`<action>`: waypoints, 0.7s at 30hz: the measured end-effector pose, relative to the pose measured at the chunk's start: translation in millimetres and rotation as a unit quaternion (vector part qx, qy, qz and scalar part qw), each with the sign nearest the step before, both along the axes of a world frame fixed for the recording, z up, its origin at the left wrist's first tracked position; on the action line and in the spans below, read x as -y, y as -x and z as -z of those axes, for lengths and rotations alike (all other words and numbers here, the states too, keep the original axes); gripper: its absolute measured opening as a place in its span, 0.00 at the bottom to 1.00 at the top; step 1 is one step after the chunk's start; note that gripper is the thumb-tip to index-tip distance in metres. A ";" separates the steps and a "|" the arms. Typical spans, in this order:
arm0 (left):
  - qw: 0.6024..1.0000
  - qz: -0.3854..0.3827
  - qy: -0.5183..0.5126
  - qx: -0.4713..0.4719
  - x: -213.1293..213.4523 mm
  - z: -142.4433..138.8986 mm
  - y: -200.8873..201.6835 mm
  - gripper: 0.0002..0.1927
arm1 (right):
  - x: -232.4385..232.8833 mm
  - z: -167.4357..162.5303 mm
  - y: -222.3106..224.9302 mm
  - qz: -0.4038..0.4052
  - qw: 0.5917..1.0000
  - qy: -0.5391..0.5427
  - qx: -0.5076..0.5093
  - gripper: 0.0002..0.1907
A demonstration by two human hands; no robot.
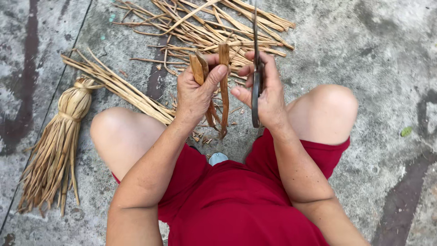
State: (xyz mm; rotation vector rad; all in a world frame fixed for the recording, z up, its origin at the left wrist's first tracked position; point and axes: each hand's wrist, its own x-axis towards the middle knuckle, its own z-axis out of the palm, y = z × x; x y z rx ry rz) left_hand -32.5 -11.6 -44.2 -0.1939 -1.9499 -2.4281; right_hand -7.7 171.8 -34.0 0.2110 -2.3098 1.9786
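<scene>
The folded strip is a flat, tan-brown length of dried leaf, bent over at the top so that its two blunt ends stick up side by side while the rest hangs down in narrow ribbons that curl a little at the bottom. Its surface is matte and fibrous, darker along the hanging part.

The left hand is closed around the strip near the fold, thumb pressed across the front and fingers wrapped behind, so the bent ends rise just above the knuckles and the tails drop below the palm, between the person's knees. The right hand sits just beside it, curled shut around the handle of a thin, dark knife whose blade points up and away from the body; its forefinger reaches toward the strip and almost meets it, though I cannot tell whether it touches.

Beyond the hands, on the concrete floor, lies a loose heap of dried strips. A long bunch of the same strips runs diagonally toward the left knee. Farther left rests a tied bundle, bound near its top and fanning out below. Small trimmings are scattered on the floor under the hands.
</scene>
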 end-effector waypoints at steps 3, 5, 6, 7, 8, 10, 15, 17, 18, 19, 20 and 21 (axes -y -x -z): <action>1.000 -0.007 -0.009 0.027 8.5 -6.6 4.2 0.13 | 8.1 0.9 -7.5 -0.002 0.997 -0.079 0.000 0.43; 0.999 0.013 -0.032 -0.010 12.2 -10.0 5.3 0.13 | 11.8 2.9 -7.2 -0.033 0.996 -0.080 -0.028 0.43; 0.998 0.023 -0.044 -0.028 13.4 -11.2 5.4 0.13 | 13.1 4.1 -7.2 -0.048 0.995 -0.081 -0.041 0.44; 0.997 0.035 -0.060 -0.020 14.2 -12.3 5.1 0.13 | 14.4 5.1 -6.8 -0.049 0.995 -0.085 -0.033 0.44; 0.996 0.047 -0.077 -0.012 14.7 -13.0 4.8 0.12 | 15.4 6.0 -5.9 -0.050 0.994 -0.089 -0.026 0.44; 0.994 0.060 -0.093 -0.001 15.0 -13.4 4.4 0.11 | 16.5 6.7 -5.0 -0.048 0.994 -0.093 -0.019 0.44; 0.999 0.026 -0.017 -0.015 15.0 -10.5 5.5 0.11 | 18.8 6.6 -4.4 -0.030 0.995 -0.090 0.019 0.43; 1.000 0.020 -0.003 -0.017 15.0 -9.1 5.4 0.11 | 20.1 7.0 -4.5 -0.019 0.995 -0.100 -0.006 0.40; 1.000 0.017 0.004 -0.019 15.2 -8.9 5.7 0.11 | 20.7 7.1 -4.1 -0.013 0.994 -0.105 -0.019 0.39; 1.000 0.024 -0.012 -0.013 15.2 -8.6 5.5 0.11 | 20.7 7.2 -4.4 -0.008 0.994 -0.107 -0.016 0.38; 0.999 0.030 -0.028 -0.007 15.3 -8.6 5.5 0.11 | 20.4 7.1 -4.6 -0.004 0.994 -0.109 -0.013 0.36; 0.998 0.037 -0.045 -0.001 15.6 -8.9 5.6 0.11 | 20.1 6.7 -4.6 0.000 0.994 -0.111 -0.010 0.34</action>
